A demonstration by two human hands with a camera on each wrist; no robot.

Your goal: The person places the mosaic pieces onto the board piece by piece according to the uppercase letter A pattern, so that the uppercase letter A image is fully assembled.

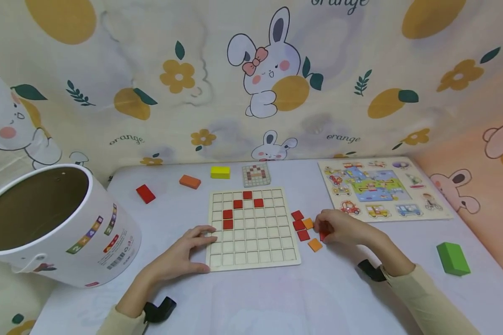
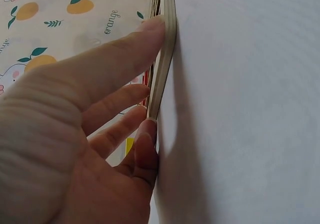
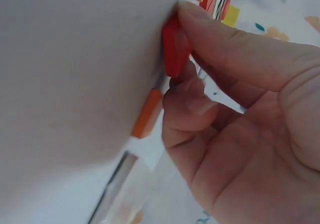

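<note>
A square wooden grid board (image 1: 260, 242) lies on the table with several red square tiles (image 1: 228, 224) set in its cells. My left hand (image 1: 182, 253) rests at the board's left side. In the left wrist view its thumb and fingertips touch the board's edge (image 2: 164, 68), fingers fairly straight. To the right of the board, my right hand (image 1: 343, 228) pinches a red square tile (image 3: 176, 46) between thumb and fingers, close to the tabletop. Several loose red tiles (image 1: 303, 235) and orange tiles (image 1: 315, 245) lie between that hand and the board.
A small pattern card (image 1: 256, 175) lies behind the board, near yellow (image 1: 220, 172), orange (image 1: 190, 181) and red blocks (image 1: 145, 194). A white bucket (image 1: 113, 242) stands left. At right are a picture puzzle board (image 1: 431, 204) and a green block (image 1: 453, 258).
</note>
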